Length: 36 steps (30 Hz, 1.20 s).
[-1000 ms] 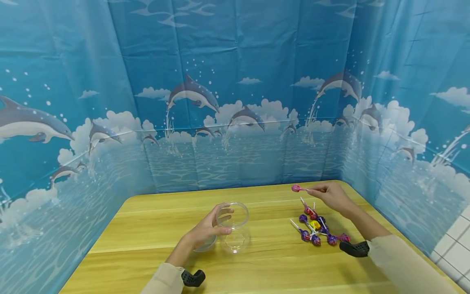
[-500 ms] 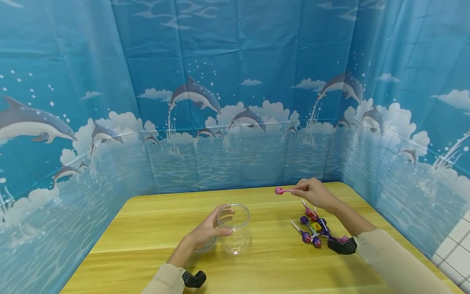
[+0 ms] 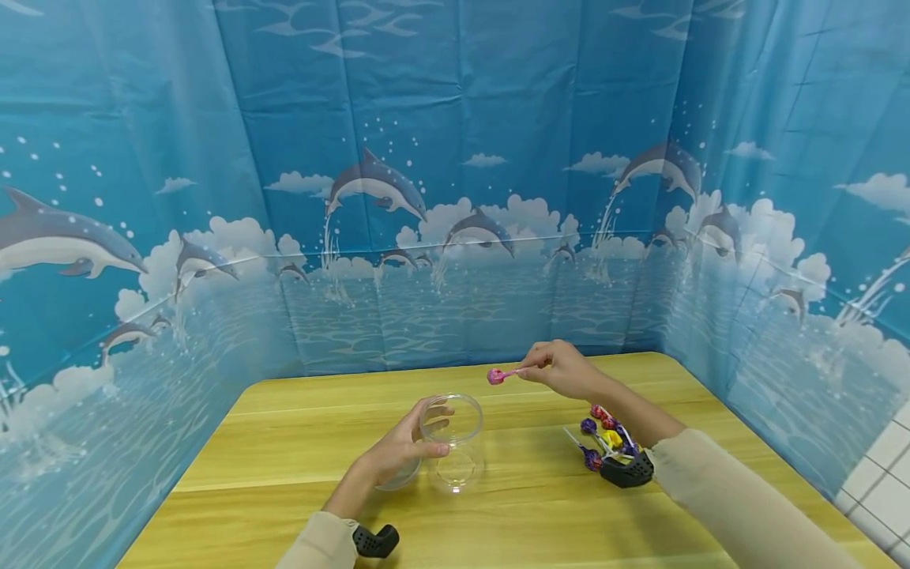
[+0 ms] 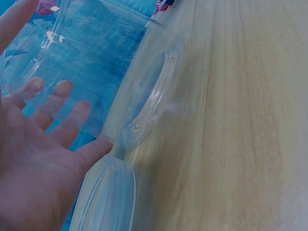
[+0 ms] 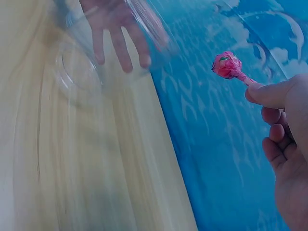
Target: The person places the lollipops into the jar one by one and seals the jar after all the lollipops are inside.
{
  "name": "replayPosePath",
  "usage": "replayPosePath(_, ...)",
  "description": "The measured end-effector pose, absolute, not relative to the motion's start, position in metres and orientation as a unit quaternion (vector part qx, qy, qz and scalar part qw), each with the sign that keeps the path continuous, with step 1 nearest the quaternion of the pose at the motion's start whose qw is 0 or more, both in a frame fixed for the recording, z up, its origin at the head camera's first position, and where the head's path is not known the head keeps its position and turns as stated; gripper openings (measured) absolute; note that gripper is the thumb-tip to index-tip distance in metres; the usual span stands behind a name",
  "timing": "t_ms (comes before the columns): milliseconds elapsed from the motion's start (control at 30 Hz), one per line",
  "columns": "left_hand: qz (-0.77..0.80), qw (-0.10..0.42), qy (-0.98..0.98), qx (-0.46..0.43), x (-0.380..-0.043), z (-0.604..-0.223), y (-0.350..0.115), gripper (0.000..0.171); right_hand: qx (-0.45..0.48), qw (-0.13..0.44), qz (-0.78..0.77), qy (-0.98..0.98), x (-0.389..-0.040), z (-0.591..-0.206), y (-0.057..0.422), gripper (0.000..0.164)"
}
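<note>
An upright clear plastic jar (image 3: 456, 458) with no lid on stands on the table, its round mouth facing up. Wrapped around its left side is my left hand (image 3: 398, 452); in the left wrist view its fingers show through the clear wall (image 4: 122, 82). My right hand (image 3: 565, 371) pinches a pink-wrapped lollipop (image 3: 495, 377) by its stick, head pointing left. That lollipop is in the air, a little right of the jar's mouth and beyond it. In the right wrist view, thumb and forefinger meet on the stick below the candy (image 5: 227, 65).
A clear lid (image 4: 108, 197) lies beside the jar, partly hidden by my left hand in the head view. To the right, several purple, red and yellow lollipops (image 3: 610, 438) lie piled, partly behind my right forearm. A dolphin-print curtain (image 3: 455, 308) backs the wooden table (image 3: 284, 442).
My right hand has carried the pink lollipop leftward from above the pile toward the jar. My left hand and the jar stay in place.
</note>
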<state>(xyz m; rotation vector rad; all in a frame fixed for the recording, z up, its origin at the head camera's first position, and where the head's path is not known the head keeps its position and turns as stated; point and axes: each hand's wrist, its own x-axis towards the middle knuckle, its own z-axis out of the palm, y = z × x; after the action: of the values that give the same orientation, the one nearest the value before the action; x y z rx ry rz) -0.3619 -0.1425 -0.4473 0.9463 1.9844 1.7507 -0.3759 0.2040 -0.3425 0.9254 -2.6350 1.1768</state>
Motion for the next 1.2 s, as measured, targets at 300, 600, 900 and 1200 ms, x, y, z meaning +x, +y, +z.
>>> replayPosePath(300,0.611,0.16,0.702,0.328,-0.363,-0.449,-0.143,0.079,0.356,0.036,0.373,-0.856,-0.377,-0.339,0.166,0.014)
replayPosePath(600,0.614,0.165,0.7,0.326,-0.364,-0.449,-0.143,0.077,0.419,0.051,0.33,-0.844,-0.378,-0.343,0.136,0.012)
replayPosePath(900,0.608,0.163,0.706,0.323,-0.364,-0.448,-0.145,0.076,0.481,0.078,0.249,-0.837,-0.378,-0.346,0.104,0.01)
replayPosePath(1200,0.611,0.168,0.706,0.316,-0.363,-0.449,-0.145,0.078,0.538,0.094,0.175,-0.819,-0.38,-0.358,0.074,0.008)
